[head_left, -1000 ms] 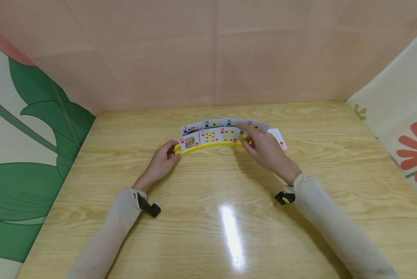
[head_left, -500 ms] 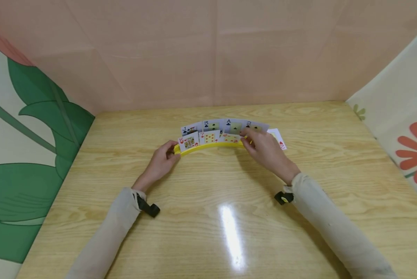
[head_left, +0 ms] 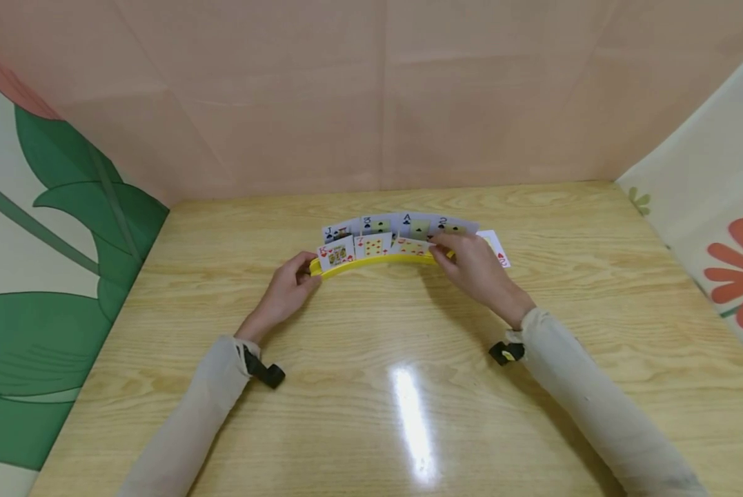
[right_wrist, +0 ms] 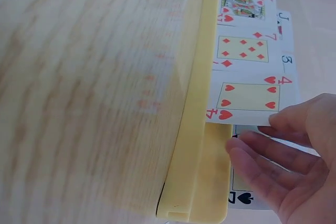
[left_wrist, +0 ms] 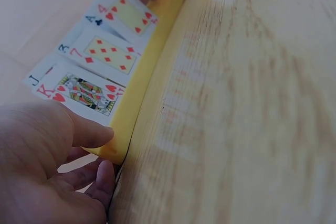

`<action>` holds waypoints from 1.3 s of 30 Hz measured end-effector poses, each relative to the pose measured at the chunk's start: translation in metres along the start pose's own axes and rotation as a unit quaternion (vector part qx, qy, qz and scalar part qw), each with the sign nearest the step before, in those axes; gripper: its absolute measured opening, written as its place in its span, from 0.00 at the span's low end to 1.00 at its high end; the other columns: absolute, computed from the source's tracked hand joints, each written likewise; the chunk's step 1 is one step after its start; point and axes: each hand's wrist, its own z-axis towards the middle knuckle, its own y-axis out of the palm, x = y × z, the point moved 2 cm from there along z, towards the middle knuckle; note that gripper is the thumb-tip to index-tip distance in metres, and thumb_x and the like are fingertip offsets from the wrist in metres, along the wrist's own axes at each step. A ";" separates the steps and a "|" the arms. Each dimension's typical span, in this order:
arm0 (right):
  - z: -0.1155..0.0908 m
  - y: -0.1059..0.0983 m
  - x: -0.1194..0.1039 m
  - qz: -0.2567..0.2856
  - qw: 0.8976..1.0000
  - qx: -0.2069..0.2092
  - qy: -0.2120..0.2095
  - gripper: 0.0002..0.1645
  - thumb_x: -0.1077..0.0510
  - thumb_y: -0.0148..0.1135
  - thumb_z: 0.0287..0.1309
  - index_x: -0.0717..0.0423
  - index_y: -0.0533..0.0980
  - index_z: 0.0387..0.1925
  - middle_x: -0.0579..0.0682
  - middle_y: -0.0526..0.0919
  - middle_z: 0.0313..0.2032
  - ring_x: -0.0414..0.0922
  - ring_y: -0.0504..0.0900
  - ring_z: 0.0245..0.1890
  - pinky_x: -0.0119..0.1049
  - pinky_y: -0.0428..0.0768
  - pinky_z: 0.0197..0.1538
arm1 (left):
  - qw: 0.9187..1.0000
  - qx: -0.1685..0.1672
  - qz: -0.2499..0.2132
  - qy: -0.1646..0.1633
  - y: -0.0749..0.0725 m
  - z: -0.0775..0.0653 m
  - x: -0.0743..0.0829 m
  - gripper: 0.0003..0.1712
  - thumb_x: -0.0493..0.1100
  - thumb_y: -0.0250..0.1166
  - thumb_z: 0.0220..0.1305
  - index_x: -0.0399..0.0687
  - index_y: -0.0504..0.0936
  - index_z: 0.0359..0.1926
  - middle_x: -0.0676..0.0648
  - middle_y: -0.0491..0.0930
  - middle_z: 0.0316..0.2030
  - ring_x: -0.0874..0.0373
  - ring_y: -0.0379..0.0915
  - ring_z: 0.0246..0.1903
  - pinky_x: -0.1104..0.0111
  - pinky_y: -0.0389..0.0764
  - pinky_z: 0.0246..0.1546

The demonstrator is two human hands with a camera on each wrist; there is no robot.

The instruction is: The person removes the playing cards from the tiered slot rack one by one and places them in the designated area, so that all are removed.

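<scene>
My left hand [head_left: 287, 288] grips the left end of a curved yellow card holder [head_left: 377, 260], with the thumb on its front. At the other end, my right hand [head_left: 479, 273] pinches the right edge of the four of hearts [right_wrist: 249, 98], whose lower edge is at the holder. To its left in the front row stand the seven of diamonds [head_left: 373, 245] and the king of hearts [head_left: 336, 254]. Behind them is a row with a jack [head_left: 340, 228], a three [head_left: 380, 224], the ace of clubs [head_left: 417, 226] and a two of spades [head_left: 452, 224], partly hidden by the right hand.
A two of hearts [head_left: 497, 247] shows beyond the right hand, partly covered. Light wooden table [head_left: 359, 331] surrounds the holder, with a bright reflection near the front. A pinkish cloth wall [head_left: 377, 96] closes off the back, and patterned cloth hangs at both sides.
The right index finger has come down and left to the four of hearts. That card now sits lower and tilted. The left hand and holder have stayed in place.
</scene>
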 end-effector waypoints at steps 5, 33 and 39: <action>0.000 -0.005 -0.001 0.028 0.999 0.029 0.000 0.10 0.63 0.59 0.67 0.64 0.83 0.44 0.56 0.86 0.36 0.48 0.85 0.32 0.43 0.84 0.35 | 1.000 -0.001 -0.002 -0.001 0.001 0.002 0.000 0.22 0.36 0.61 0.70 0.38 0.72 0.63 0.39 0.77 0.51 0.51 0.73 0.42 0.64 0.75 0.43; -0.005 -0.053 -0.020 0.099 0.980 0.172 0.005 0.11 0.61 0.60 0.68 0.68 0.79 0.43 0.58 0.87 0.32 0.48 0.85 0.28 0.19 0.74 0.31 | 1.000 0.002 0.007 0.012 -0.003 0.004 -0.004 0.23 0.36 0.60 0.70 0.36 0.71 0.64 0.37 0.77 0.51 0.50 0.72 0.42 0.64 0.73 0.43; -0.009 -0.069 -0.014 0.078 0.977 0.194 0.029 0.11 0.61 0.60 0.68 0.68 0.80 0.43 0.58 0.86 0.31 0.39 0.82 0.27 0.19 0.73 0.30 | 1.000 0.005 0.012 0.014 -0.004 0.003 -0.005 0.22 0.35 0.60 0.70 0.37 0.71 0.63 0.38 0.77 0.51 0.51 0.71 0.41 0.67 0.72 0.41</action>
